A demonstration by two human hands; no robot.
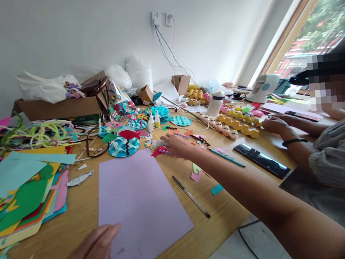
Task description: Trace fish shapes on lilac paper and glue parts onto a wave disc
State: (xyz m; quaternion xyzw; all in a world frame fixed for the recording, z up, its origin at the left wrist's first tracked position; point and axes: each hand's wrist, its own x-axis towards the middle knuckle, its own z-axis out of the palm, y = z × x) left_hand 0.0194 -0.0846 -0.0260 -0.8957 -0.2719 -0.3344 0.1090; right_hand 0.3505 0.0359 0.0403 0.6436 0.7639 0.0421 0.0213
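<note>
My left hand [88, 253], fingers loosely stretched, is over the lower left edge of a sheet of purple paper [138, 189]. A faint drawn outline shows near the sheet's bottom. My right hand [176, 144] reaches past the sheet's far right corner, fingers extended over small craft pieces; nothing shows in its grasp. By it lie a purple twisted pipe cleaner [162, 150] and a dark brown one [201, 140]. A blue wave-patterned disc [118, 147] with a red paper fish [129, 134] sits beyond the sheet. Right of the sheet lies a pen [191, 196].
A stack of coloured paper [24, 199] and a grey fish cutout [80, 179] lie left. Small glue bottles [156, 120] stand behind. A black phone [261, 160], a teal pencil [226, 158] and yellow egg-carton strips [238, 125] are right, near another person's hand [276, 126].
</note>
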